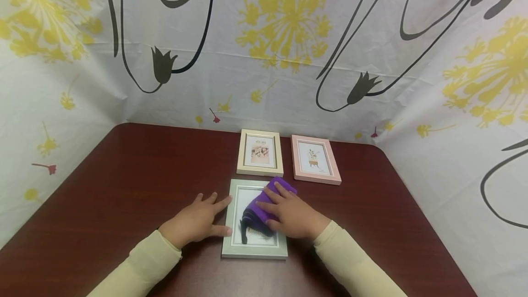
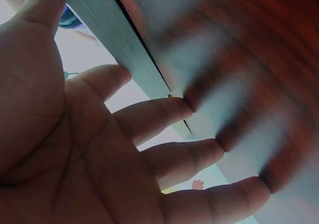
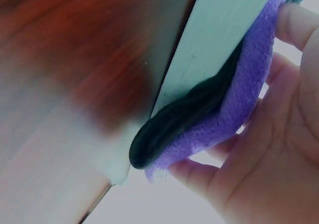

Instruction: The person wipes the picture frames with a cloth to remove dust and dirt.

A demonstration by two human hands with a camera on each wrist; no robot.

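A pale green picture frame (image 1: pixel 255 252) lies flat on the table near the person. The left hand (image 1: pixel 195 221) has its fingers spread, with the thumb and index fingertips at the frame's left edge. In the left wrist view, the other fingers reach past the frame's border (image 2: pixel 109 30) over the table. On the right side of the frame's pane lies a folded purple cloth (image 1: pixel 256 210) with a dark striped end. The right hand (image 1: pixel 297 217) presses on it with spread fingers. In the right wrist view the cloth (image 3: pixel 249 74) overlaps the border, its dark underside showing; part of the picture is hidden.
A cream picture frame (image 1: pixel 240 164) lies just behind the green one, and a pink picture frame (image 1: pixel 335 164) lies to its right. The dark red wooden table (image 1: pixel 123 187) has a white patterned curtain (image 1: pixel 206 81) along its back and sides.
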